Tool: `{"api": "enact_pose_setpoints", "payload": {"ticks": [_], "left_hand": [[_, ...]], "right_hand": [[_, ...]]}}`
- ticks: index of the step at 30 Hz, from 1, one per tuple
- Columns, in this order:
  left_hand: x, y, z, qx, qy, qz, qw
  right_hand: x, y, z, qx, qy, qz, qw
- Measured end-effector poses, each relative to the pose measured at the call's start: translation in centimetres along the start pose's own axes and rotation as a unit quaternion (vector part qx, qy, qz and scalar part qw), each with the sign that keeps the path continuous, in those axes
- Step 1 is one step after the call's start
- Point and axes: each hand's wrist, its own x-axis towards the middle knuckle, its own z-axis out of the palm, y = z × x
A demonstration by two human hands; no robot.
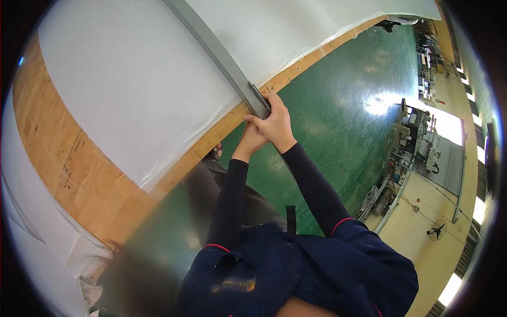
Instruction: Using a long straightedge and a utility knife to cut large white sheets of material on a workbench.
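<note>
Both hands — right hand, left hand — grip grey bar.

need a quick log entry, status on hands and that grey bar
Both hands gripping: right hand over left hand. Long grey metal bar held at its end, lying across white sheet on wooden table. Nothing blocking.

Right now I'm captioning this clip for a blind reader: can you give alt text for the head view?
Both hands, the right hand and the left hand, grip the near end of a long grey bar lying across a white sheet on a wooden table. Dark sleeves reach up from below, and beyond the table's edge lies a green floor.
</note>
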Motion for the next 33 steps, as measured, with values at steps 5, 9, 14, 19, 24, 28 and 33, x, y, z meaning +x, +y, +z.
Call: {"api": "enact_pose_setpoints", "payload": {"ticks": [5, 9, 14, 19, 24, 28, 33], "left_hand": [[-0.1, -0.7, 0.4, 0.001, 0.006, -0.006, 1.000], [0.0, -1.0, 0.6, -0.017, 0.004, 0.003, 1.000], [0.1, -0.7, 0.0, 0.026, -0.015, 0.011, 0.999], [0.9, 1.1, 0.0, -0.044, -0.044, 0.008, 0.998], [-0.5, 0.6, -0.6, -0.033, -0.034, 0.009, 0.999], [-1.4, -0.9, -0.5, -0.016, -0.064, -0.040, 0.997], [-1.0, -0.2, 0.6, -0.034, -0.054, -0.047, 0.997]], "right_hand": [[0.1, 0.2, 0.1, 0.003, 0.016, -0.020, 1.000], [0.1, 0.4, -0.2, 0.008, 0.016, -0.021, 1.000], [0.6, -0.3, -0.2, 0.003, 0.025, -0.028, 0.999], [-0.4, 0.1, 0.5, 0.152, 0.152, -0.010, 0.976], [4.0, -4.2, 1.2, 0.127, 0.145, -0.087, 0.977], [15.1, -14.7, 1.9, 0.103, 0.013, -0.152, 0.983], [30.9, -21.5, 7.9, -0.104, -0.003, -0.373, 0.922]]}}
